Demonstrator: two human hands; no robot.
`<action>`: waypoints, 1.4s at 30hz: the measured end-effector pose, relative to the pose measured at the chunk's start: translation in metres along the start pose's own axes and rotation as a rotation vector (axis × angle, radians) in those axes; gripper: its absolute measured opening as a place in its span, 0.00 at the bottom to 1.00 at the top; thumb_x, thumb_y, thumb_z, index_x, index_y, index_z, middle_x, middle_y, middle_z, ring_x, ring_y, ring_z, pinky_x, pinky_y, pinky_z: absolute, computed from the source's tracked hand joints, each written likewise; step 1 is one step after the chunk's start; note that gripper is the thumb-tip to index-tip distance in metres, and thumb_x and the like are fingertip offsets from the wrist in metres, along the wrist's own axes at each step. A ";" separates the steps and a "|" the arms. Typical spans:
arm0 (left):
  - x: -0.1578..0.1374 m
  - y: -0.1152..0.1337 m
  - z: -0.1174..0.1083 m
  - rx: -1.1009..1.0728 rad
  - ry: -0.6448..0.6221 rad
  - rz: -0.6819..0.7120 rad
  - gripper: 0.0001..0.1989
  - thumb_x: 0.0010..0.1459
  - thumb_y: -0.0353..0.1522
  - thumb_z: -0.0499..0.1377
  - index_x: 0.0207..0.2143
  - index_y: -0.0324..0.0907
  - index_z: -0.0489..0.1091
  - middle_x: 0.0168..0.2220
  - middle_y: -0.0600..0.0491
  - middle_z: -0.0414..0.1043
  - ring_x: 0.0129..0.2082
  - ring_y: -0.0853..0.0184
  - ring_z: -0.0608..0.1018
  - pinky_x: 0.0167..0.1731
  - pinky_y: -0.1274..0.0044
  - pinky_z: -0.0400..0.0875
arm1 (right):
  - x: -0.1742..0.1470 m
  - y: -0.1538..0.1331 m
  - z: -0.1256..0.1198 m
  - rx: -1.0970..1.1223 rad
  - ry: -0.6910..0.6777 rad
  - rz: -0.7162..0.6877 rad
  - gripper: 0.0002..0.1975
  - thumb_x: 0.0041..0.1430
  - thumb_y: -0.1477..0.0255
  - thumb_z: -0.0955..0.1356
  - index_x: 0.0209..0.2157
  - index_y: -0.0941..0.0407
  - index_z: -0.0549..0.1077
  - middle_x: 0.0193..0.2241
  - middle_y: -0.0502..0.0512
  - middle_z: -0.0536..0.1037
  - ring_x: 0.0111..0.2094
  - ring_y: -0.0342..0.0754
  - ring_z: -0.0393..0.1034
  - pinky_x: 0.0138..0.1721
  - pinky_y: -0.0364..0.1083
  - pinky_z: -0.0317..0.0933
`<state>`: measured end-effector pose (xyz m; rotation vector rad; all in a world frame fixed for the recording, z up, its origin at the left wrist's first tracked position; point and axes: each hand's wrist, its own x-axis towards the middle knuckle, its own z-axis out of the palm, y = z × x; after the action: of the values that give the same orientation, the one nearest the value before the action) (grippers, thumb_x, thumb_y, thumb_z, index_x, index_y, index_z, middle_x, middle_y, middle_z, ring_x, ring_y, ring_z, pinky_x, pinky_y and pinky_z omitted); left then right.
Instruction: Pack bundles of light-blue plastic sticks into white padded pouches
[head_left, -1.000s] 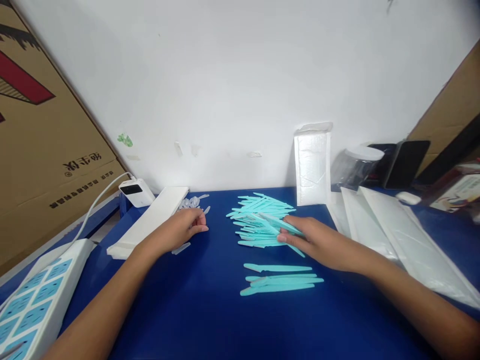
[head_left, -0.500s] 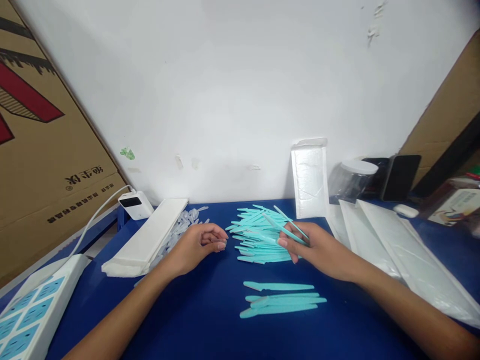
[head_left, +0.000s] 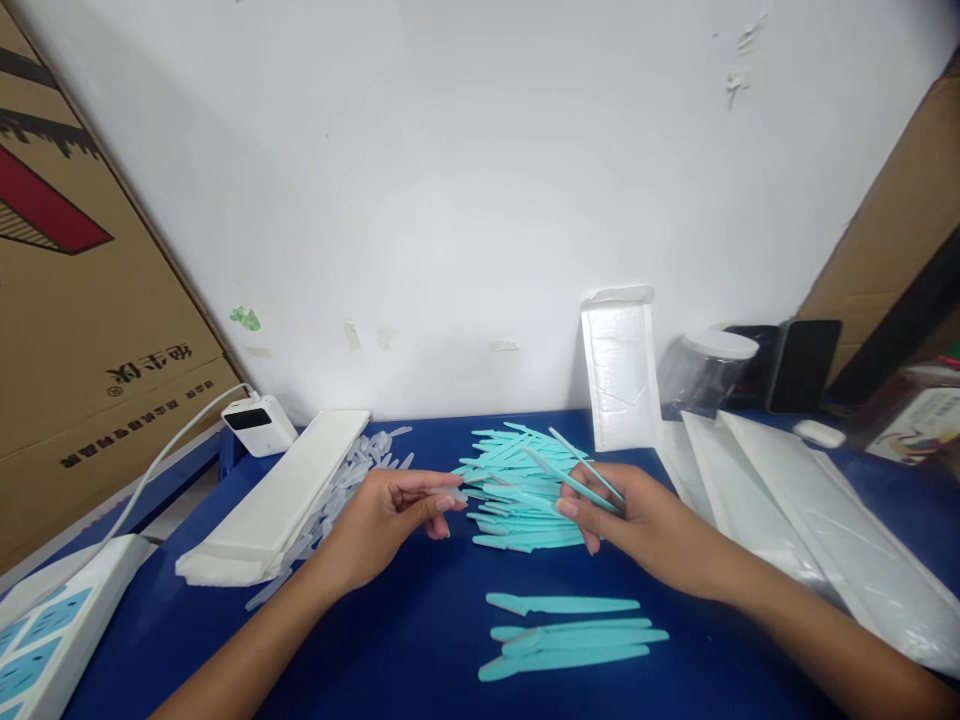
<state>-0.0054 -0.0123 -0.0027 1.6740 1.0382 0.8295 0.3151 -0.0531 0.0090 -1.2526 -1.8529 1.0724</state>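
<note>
From my end I see a blue bench (head_left: 420, 665) set against a scuffed white wall (head_left: 480, 200), a printed cardboard box (head_left: 97, 290) at the left of the frame and a power strip (head_left: 56, 645) at lower left. At centre, my left grip (head_left: 390, 520) pinches a small translucent piece (head_left: 450, 493); my right grip (head_left: 619, 512) pinches turquoise eyebrow razors (head_left: 553, 468) by their loose pile (head_left: 517, 495). Four more razors (head_left: 562, 660) lie at lower centre. A padded mailer (head_left: 620, 370) leans upright, right of centre.
</note>
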 end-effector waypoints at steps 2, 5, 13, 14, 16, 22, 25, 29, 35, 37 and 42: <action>0.000 0.002 0.003 0.014 0.003 0.013 0.19 0.66 0.45 0.65 0.48 0.41 0.83 0.37 0.46 0.85 0.28 0.66 0.80 0.34 0.73 0.78 | -0.001 0.000 0.001 -0.009 0.003 0.010 0.21 0.66 0.51 0.71 0.28 0.52 0.70 0.25 0.49 0.76 0.34 0.53 0.74 0.40 0.49 0.67; -0.001 0.005 0.009 -0.004 0.034 0.014 0.18 0.65 0.46 0.65 0.43 0.41 0.83 0.33 0.48 0.84 0.25 0.68 0.78 0.28 0.76 0.75 | -0.001 0.000 0.003 -0.002 -0.004 0.010 0.20 0.65 0.51 0.71 0.30 0.52 0.71 0.25 0.49 0.76 0.32 0.52 0.74 0.39 0.48 0.67; -0.003 0.006 0.013 -0.004 -0.048 -0.029 0.21 0.66 0.48 0.64 0.33 0.39 0.79 0.27 0.50 0.80 0.23 0.70 0.77 0.26 0.79 0.71 | -0.003 -0.002 0.004 0.047 -0.008 -0.002 0.14 0.65 0.57 0.74 0.35 0.52 0.74 0.24 0.46 0.76 0.30 0.48 0.71 0.36 0.45 0.64; -0.003 0.005 0.013 -0.008 -0.063 -0.035 0.21 0.67 0.49 0.64 0.33 0.39 0.79 0.27 0.50 0.79 0.24 0.70 0.77 0.26 0.79 0.71 | -0.003 -0.002 0.004 0.051 -0.006 -0.004 0.14 0.65 0.57 0.74 0.35 0.52 0.74 0.24 0.46 0.76 0.29 0.48 0.71 0.36 0.45 0.63; -0.003 0.003 0.013 -0.016 -0.088 -0.047 0.21 0.67 0.49 0.63 0.33 0.40 0.80 0.27 0.51 0.79 0.24 0.70 0.77 0.27 0.79 0.71 | -0.003 -0.002 0.004 0.059 -0.005 -0.004 0.13 0.65 0.58 0.74 0.35 0.52 0.74 0.25 0.45 0.76 0.29 0.48 0.71 0.36 0.45 0.63; -0.004 -0.002 0.015 0.006 -0.136 -0.069 0.21 0.67 0.49 0.63 0.33 0.40 0.81 0.27 0.50 0.79 0.25 0.69 0.78 0.28 0.79 0.73 | -0.004 -0.004 0.006 0.055 -0.032 -0.010 0.14 0.65 0.59 0.75 0.32 0.53 0.73 0.23 0.45 0.76 0.29 0.47 0.70 0.35 0.44 0.63; -0.005 -0.002 0.018 0.001 -0.162 -0.085 0.22 0.66 0.49 0.64 0.31 0.39 0.81 0.26 0.50 0.79 0.25 0.69 0.78 0.28 0.79 0.74 | -0.004 -0.005 0.009 0.042 -0.050 -0.036 0.16 0.66 0.60 0.74 0.29 0.54 0.73 0.23 0.46 0.75 0.29 0.46 0.70 0.35 0.43 0.62; -0.008 0.003 0.023 -0.016 -0.174 -0.096 0.23 0.65 0.50 0.65 0.31 0.37 0.81 0.24 0.50 0.78 0.24 0.69 0.78 0.28 0.79 0.75 | -0.006 -0.009 0.013 0.054 -0.070 -0.017 0.15 0.67 0.60 0.74 0.31 0.54 0.73 0.24 0.45 0.75 0.29 0.45 0.71 0.35 0.43 0.62; -0.011 0.012 0.030 0.001 -0.165 -0.088 0.24 0.65 0.50 0.65 0.30 0.36 0.81 0.24 0.49 0.79 0.24 0.69 0.78 0.27 0.81 0.74 | -0.008 -0.012 0.018 0.045 -0.111 0.028 0.18 0.68 0.56 0.72 0.31 0.54 0.71 0.24 0.45 0.71 0.27 0.44 0.67 0.31 0.43 0.60; -0.012 0.013 0.031 -0.005 -0.161 -0.091 0.24 0.65 0.49 0.65 0.30 0.37 0.82 0.24 0.50 0.79 0.24 0.70 0.77 0.27 0.81 0.73 | -0.009 -0.012 0.019 0.015 -0.118 0.032 0.18 0.69 0.55 0.71 0.32 0.54 0.70 0.25 0.45 0.70 0.27 0.44 0.65 0.30 0.43 0.59; -0.015 0.013 0.037 -0.026 -0.185 -0.103 0.21 0.64 0.48 0.66 0.32 0.38 0.82 0.24 0.51 0.79 0.24 0.69 0.77 0.27 0.80 0.74 | -0.013 -0.012 0.023 -0.253 -0.146 -0.118 0.20 0.76 0.56 0.64 0.32 0.53 0.65 0.27 0.46 0.69 0.29 0.44 0.63 0.33 0.45 0.54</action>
<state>0.0239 -0.0416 -0.0025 1.6276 0.9722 0.6070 0.2952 -0.0740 0.0081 -1.2125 -2.2001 0.9078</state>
